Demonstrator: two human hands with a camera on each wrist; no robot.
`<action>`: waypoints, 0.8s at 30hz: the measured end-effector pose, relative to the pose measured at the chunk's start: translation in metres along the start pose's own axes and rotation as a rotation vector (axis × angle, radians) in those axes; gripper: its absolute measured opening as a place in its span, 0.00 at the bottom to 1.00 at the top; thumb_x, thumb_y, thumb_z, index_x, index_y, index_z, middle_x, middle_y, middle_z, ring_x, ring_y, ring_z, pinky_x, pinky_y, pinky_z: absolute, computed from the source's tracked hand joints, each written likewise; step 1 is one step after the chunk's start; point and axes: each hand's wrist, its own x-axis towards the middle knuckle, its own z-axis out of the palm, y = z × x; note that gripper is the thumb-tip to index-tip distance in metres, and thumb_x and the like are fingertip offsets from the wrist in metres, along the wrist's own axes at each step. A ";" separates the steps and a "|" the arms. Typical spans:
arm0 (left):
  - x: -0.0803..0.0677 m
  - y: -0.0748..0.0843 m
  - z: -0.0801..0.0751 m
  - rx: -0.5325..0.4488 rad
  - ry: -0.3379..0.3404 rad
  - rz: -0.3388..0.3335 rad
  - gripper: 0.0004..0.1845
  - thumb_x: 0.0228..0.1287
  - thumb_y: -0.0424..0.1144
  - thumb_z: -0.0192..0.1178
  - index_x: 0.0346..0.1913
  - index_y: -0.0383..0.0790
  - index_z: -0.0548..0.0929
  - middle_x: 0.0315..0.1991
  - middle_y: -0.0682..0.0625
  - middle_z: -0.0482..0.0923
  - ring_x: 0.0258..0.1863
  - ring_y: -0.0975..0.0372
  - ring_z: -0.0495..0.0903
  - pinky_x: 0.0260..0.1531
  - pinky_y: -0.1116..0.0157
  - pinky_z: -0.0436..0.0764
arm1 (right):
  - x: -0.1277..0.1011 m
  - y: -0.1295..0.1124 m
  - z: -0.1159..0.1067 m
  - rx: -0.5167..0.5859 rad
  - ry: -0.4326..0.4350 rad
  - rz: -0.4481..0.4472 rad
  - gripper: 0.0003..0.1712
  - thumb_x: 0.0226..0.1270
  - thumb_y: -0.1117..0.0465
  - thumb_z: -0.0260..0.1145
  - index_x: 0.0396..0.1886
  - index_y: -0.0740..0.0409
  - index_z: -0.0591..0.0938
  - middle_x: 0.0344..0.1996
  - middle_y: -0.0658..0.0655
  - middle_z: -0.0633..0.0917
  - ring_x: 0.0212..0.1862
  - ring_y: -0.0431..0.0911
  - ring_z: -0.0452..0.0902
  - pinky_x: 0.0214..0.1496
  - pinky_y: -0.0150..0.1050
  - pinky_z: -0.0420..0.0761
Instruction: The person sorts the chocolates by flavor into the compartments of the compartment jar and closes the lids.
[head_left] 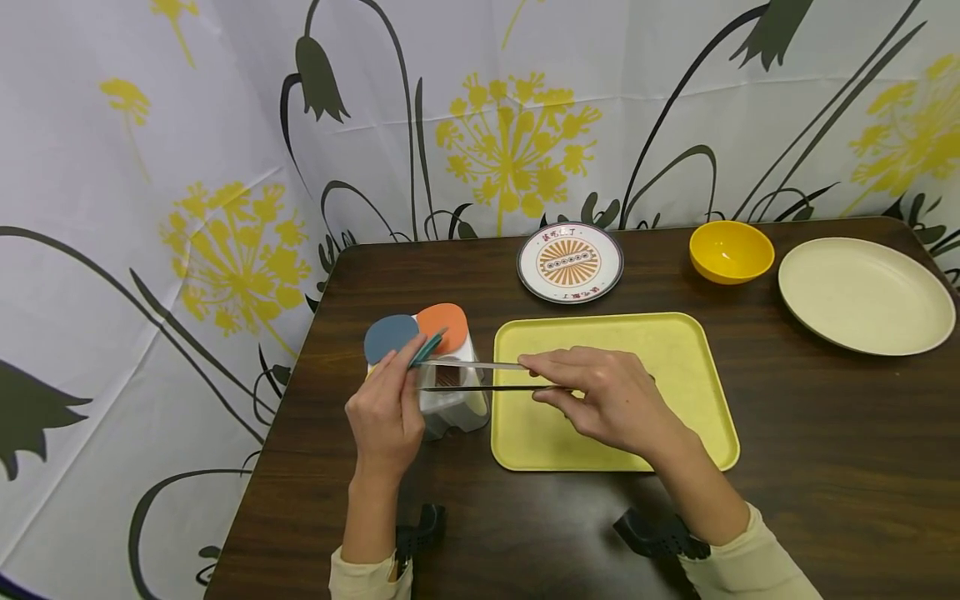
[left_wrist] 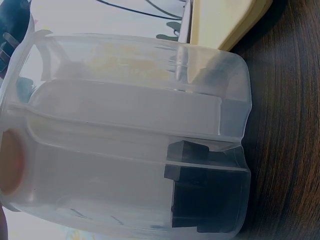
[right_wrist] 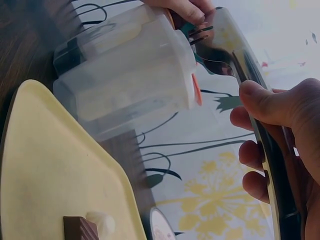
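Above a clear container (head_left: 453,417) with blue and orange lids, my left hand (head_left: 386,417) pinches teal-handled cutlery (head_left: 427,350). A fork (right_wrist: 202,36) and a spoon (right_wrist: 220,64) show beside those fingers in the right wrist view. My right hand (head_left: 607,400) grips a long, narrow shiny piece (right_wrist: 280,195) with a rounded end, thumb on one side and fingers on the other. From the head its two thin edges run level from the right fingertips to the left hand. What kind of thing it is I cannot tell. Below the right hand lies a yellow tray (head_left: 540,446).
On the tray, a brown striped block (right_wrist: 80,229) and a small white piece (right_wrist: 102,225) show. Behind stand a patterned plate (head_left: 570,262), a yellow bowl (head_left: 731,250) and a cream oval plate (head_left: 866,296). A flowered cloth (head_left: 510,142) hangs along the table's far edge.
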 end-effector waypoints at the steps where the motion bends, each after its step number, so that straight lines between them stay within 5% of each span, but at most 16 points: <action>1: 0.000 0.000 0.000 0.000 -0.002 0.000 0.19 0.73 0.41 0.45 0.57 0.39 0.81 0.46 0.49 0.85 0.40 0.51 0.85 0.45 0.48 0.80 | 0.000 0.000 0.000 -0.002 -0.003 0.002 0.25 0.55 0.55 0.73 0.56 0.44 0.83 0.44 0.42 0.86 0.34 0.33 0.80 0.22 0.28 0.68; 10: -0.002 -0.001 -0.001 0.005 -0.015 -0.010 0.19 0.74 0.41 0.44 0.55 0.38 0.81 0.44 0.47 0.86 0.38 0.51 0.85 0.46 0.48 0.80 | -0.002 0.001 -0.002 -0.031 -0.034 0.018 0.27 0.57 0.54 0.72 0.58 0.44 0.81 0.44 0.40 0.85 0.27 0.33 0.72 0.22 0.28 0.68; 24: -0.001 -0.001 0.000 -0.003 -0.019 -0.011 0.18 0.71 0.39 0.46 0.54 0.37 0.82 0.46 0.48 0.85 0.41 0.52 0.85 0.48 0.48 0.79 | -0.010 0.006 -0.017 -0.052 -0.040 0.045 0.35 0.52 0.53 0.75 0.62 0.45 0.77 0.45 0.43 0.84 0.31 0.33 0.76 0.25 0.31 0.73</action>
